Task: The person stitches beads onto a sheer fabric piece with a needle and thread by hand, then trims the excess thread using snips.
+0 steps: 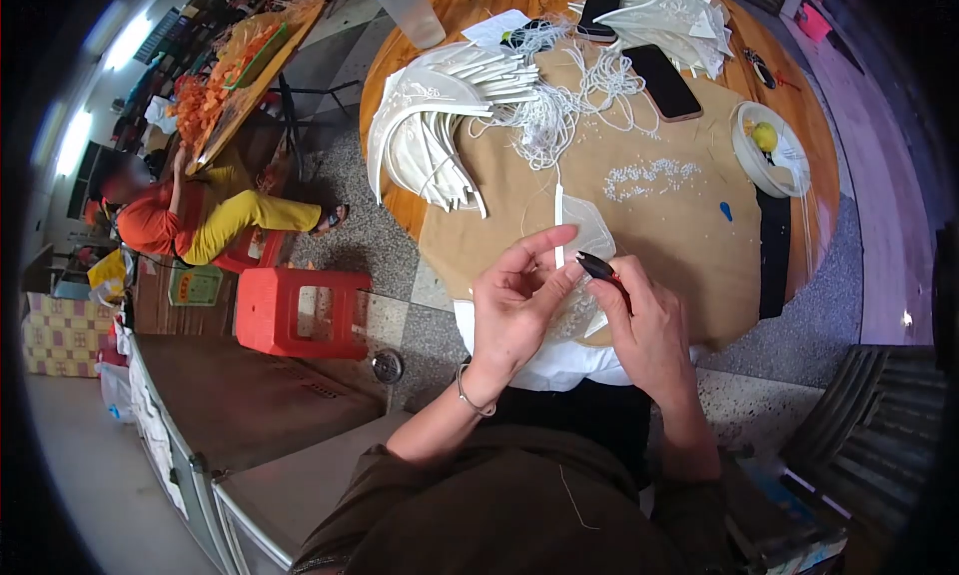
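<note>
My left hand [514, 300] pinches a sheer white fabric piece [589, 225] with a stiff white strip [559, 215] along its edge. My right hand [644, 325] is closed around a small dark tool [602, 269], whose tip points at the fabric near my left thumb. Both hands are close together over the front of the brown cloth [699, 245]. Small white beads [649, 178] lie scattered beyond them. White cords [547, 125] lie in a tangle behind the fabric, beside a stack of white curved pieces [430, 125].
The round wooden table [400, 200] also bears two phones [663, 82], a white bowl [749, 155] and a plastic jug [408, 13]. More white pieces [679, 25] lie at the back. On the left are a red stool [255, 310] and a seated person [150, 220].
</note>
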Demonstrator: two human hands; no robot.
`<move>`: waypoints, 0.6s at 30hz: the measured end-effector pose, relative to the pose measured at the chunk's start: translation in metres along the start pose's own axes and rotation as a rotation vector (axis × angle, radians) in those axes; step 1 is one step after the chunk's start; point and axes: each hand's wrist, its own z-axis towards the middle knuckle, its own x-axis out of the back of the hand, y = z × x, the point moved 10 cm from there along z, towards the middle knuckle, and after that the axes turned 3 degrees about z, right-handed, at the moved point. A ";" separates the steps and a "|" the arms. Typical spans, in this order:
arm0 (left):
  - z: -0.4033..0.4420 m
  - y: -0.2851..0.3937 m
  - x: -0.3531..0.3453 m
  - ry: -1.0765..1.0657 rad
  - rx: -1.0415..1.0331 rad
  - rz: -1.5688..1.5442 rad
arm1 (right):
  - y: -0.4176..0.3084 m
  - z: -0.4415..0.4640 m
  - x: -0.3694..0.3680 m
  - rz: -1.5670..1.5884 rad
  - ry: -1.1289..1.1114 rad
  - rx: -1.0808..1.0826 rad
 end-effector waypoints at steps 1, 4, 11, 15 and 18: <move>0.000 0.001 -0.001 -0.004 0.003 -0.009 | 0.000 0.000 0.000 -0.004 0.002 0.008; 0.000 0.002 -0.003 -0.011 0.031 -0.018 | 0.002 0.000 0.000 -0.026 -0.015 0.009; 0.002 0.000 -0.003 -0.042 0.054 -0.055 | 0.031 -0.002 -0.001 0.332 0.016 -0.221; 0.004 -0.003 0.002 -0.003 0.064 -0.090 | 0.060 -0.009 0.014 0.505 0.176 -0.358; 0.006 -0.006 0.011 0.046 0.072 -0.133 | 0.057 -0.006 0.013 0.542 0.263 -0.221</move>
